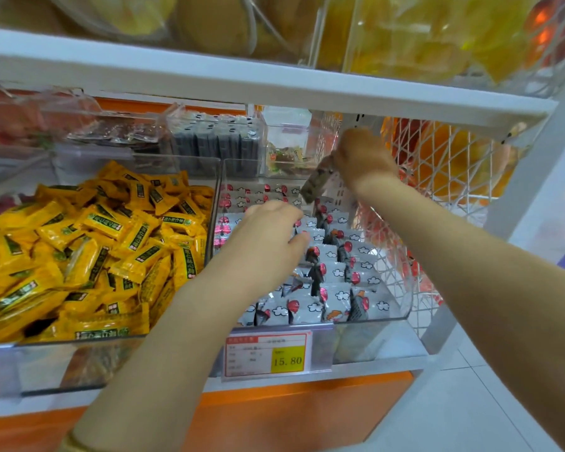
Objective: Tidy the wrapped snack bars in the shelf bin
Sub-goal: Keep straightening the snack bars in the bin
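The wrapped snack bars (333, 272) fill the clear shelf bin (369, 337), white wrappers with red and cloud prints. Most stand on edge in rows running from 6 o'clock up toward 12, and those at the front lean more loosely. One single bar (317, 184) is out of the rows. The right hand (362, 158) is clenched round its upper end, above the bin's back right corner and just under the white shelf (242, 79). The single bar hangs from that hand toward 7 o'clock, long axis running roughly 1 to 7, lower end just over the back rows.

The left hand (271, 230) lies palm-down on the left and middle rows, fingers bent over them. Its fingertips are hidden, so I cannot tell whether it grasps a bar or only presses.

Judging from this, the single bar needs a slot at about 7 o'clock from the right hand — just at 1 o'clock of the left hand, which is the nearer one to the rows.

Yellow snack packets (95, 249) heap in the neighbouring bin at 9 o'clock. A price tag (268, 355) sits at 6 o'clock on the shelf edge, a wire basket (454, 164) at 3 o'clock and dark wrapped packs (216, 141) behind at 11 o'clock.
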Motion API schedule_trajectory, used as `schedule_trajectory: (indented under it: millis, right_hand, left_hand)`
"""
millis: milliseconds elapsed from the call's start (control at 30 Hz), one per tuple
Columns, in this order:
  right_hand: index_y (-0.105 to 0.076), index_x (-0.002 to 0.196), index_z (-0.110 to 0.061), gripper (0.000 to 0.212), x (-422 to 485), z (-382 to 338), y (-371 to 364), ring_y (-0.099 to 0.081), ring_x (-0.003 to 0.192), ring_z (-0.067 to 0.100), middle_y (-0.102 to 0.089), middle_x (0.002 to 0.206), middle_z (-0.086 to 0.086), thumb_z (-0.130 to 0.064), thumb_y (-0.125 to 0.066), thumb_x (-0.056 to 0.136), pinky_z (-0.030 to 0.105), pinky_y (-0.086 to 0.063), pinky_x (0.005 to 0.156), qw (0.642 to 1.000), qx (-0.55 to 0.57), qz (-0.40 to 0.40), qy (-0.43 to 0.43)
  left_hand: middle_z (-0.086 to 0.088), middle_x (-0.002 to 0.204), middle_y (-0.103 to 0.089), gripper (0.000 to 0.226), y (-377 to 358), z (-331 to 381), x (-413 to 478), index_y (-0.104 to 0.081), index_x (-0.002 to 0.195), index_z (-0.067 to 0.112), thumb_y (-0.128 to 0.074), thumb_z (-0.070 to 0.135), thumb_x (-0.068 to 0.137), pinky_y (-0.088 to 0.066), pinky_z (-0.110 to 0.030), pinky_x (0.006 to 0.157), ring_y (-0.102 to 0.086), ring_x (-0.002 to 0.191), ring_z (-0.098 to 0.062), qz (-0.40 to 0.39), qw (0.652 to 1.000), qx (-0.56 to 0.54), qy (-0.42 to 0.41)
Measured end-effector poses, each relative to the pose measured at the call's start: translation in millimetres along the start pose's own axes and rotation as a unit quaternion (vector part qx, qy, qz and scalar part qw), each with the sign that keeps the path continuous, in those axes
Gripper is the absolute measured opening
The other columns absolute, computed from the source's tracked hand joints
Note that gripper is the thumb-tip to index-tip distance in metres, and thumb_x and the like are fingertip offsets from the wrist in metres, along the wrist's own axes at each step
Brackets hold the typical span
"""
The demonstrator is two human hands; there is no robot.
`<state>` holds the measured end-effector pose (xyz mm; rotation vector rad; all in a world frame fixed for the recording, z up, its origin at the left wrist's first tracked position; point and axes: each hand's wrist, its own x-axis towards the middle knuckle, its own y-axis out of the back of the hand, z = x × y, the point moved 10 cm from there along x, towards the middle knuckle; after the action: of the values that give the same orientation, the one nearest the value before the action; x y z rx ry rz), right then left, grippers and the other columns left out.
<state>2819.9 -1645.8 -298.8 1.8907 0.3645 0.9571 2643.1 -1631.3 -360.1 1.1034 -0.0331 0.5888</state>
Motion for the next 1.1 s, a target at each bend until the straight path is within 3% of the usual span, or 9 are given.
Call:
schedule_trajectory:
  millis: [167,300,367,433,600,700,800,933,1100]
  right_hand:
    - [-0.053,0.088,-0.007,0.008,-68,27,64,-0.050,0.066,0.021,-0.052,0.075,0.004,-0.011,-0.050,0.093,0.027,-0.036,0.054,0.970,0.178,0.155,-0.050]
    - [-0.046,0.075,-0.014,0.019,-121,38,61,-0.068,0.068,0.025,-0.062,0.086,0.012,-0.012,-0.050,0.094,0.028,-0.051,0.052,0.907,0.384,0.127,-0.121]
    - [-0.047,0.075,-0.013,0.020,-141,33,55,-0.068,0.056,0.017,-0.061,0.080,0.013,-0.011,-0.050,0.094,0.025,-0.048,0.047,0.873,0.459,0.095,-0.133]
    - [-0.049,0.077,-0.011,0.018,-155,27,50,-0.068,0.056,0.016,-0.061,0.081,0.019,-0.011,-0.051,0.094,0.032,-0.051,0.056,0.852,0.501,0.071,-0.133]
    - [-0.060,0.094,-0.009,0.004,-170,16,41,-0.069,0.081,0.021,-0.068,0.095,0.015,-0.007,-0.058,0.090,0.028,-0.056,0.066,0.772,0.626,0.015,-0.113]
    - [-0.065,0.099,-0.014,0.014,-173,13,41,-0.070,0.078,0.017,-0.069,0.091,0.009,-0.006,-0.060,0.089,0.029,-0.057,0.069,0.781,0.617,0.002,-0.094]
    - [-0.067,0.088,-0.012,0.010,-174,15,44,-0.067,0.078,0.020,-0.068,0.092,0.016,-0.007,-0.059,0.089,0.026,-0.056,0.064,0.774,0.626,0.012,-0.096]
    - [-0.065,0.079,-0.013,0.013,-175,20,45,-0.065,0.069,0.018,-0.067,0.085,0.014,-0.011,-0.059,0.090,0.023,-0.052,0.054,0.770,0.629,0.023,-0.107]
    - [-0.062,0.076,-0.015,0.016,-175,25,50,-0.050,0.044,0.012,-0.056,0.055,0.000,-0.013,-0.058,0.091,0.022,-0.042,0.042,0.816,0.566,0.061,-0.102]
  left_hand:
    - [-0.003,0.141,-0.041,0.045,22,1,-7,-0.038,0.140,0.016,-0.043,0.026,0.097,-0.029,-0.019,0.092,-0.045,0.116,-0.009,0.091,0.992,-0.085,0.022]
    - [0.000,0.119,-0.059,0.044,17,-6,-18,-0.039,0.138,0.015,-0.042,0.031,0.097,-0.051,-0.028,0.084,-0.061,0.097,-0.012,0.079,0.962,-0.247,0.082]
    - [0.007,0.088,-0.066,0.032,13,-10,-26,-0.054,0.121,0.013,-0.042,0.029,0.097,-0.056,-0.036,0.078,-0.066,0.084,-0.017,0.068,0.939,-0.319,0.107]
    - [0.007,0.070,-0.066,0.021,14,-14,-34,-0.060,0.100,0.012,-0.045,0.027,0.097,-0.054,-0.048,0.080,-0.067,0.077,-0.020,0.076,0.917,-0.373,0.121]
    - [0.006,0.070,-0.069,0.014,23,-19,-45,-0.059,0.095,0.021,-0.045,0.022,0.096,-0.056,-0.049,0.075,-0.067,0.071,-0.019,0.088,0.906,-0.396,0.121]
    - [0.000,0.081,-0.068,0.017,25,-20,-46,-0.058,0.107,0.017,-0.044,0.021,0.097,-0.057,-0.044,0.073,-0.068,0.072,-0.021,0.086,0.897,-0.415,0.123]
    - [-0.010,0.092,-0.067,0.019,24,-16,-46,-0.058,0.107,0.017,-0.046,0.025,0.096,-0.057,-0.031,0.058,-0.068,0.069,-0.019,0.077,0.874,-0.465,0.117]
    - [-0.007,0.071,-0.062,0.025,22,-15,-46,-0.058,0.103,0.017,-0.048,0.038,0.092,-0.045,-0.021,0.042,-0.058,0.052,-0.012,0.068,0.850,-0.506,0.127]
    - [-0.002,0.056,-0.056,0.027,21,-15,-46,-0.055,0.096,0.014,-0.049,0.040,0.092,-0.031,-0.019,0.033,-0.042,0.040,-0.010,0.059,0.843,-0.518,0.131]
